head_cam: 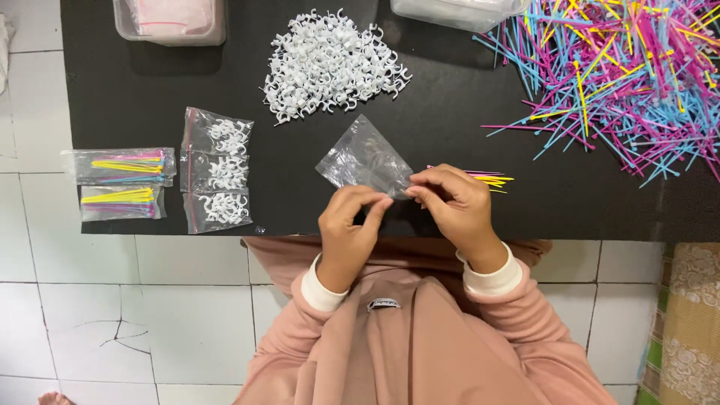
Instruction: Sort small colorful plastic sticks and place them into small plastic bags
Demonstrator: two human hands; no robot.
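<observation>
White tiled floor under a black mat

The floor (187, 315) is laid with large white tiles, greyish along the grout lines; one tile at the lower left shows a branching crack (112, 337). A black mat (135, 90) lies flat across the upper part of the view, its near edge straight and parallel to the tile joints. At the right edge, a strip of patterned fabric (686, 322) in olive and cream, with a green and red border, lies on the tiles. The light is soft and even, without hard shadows.
</observation>
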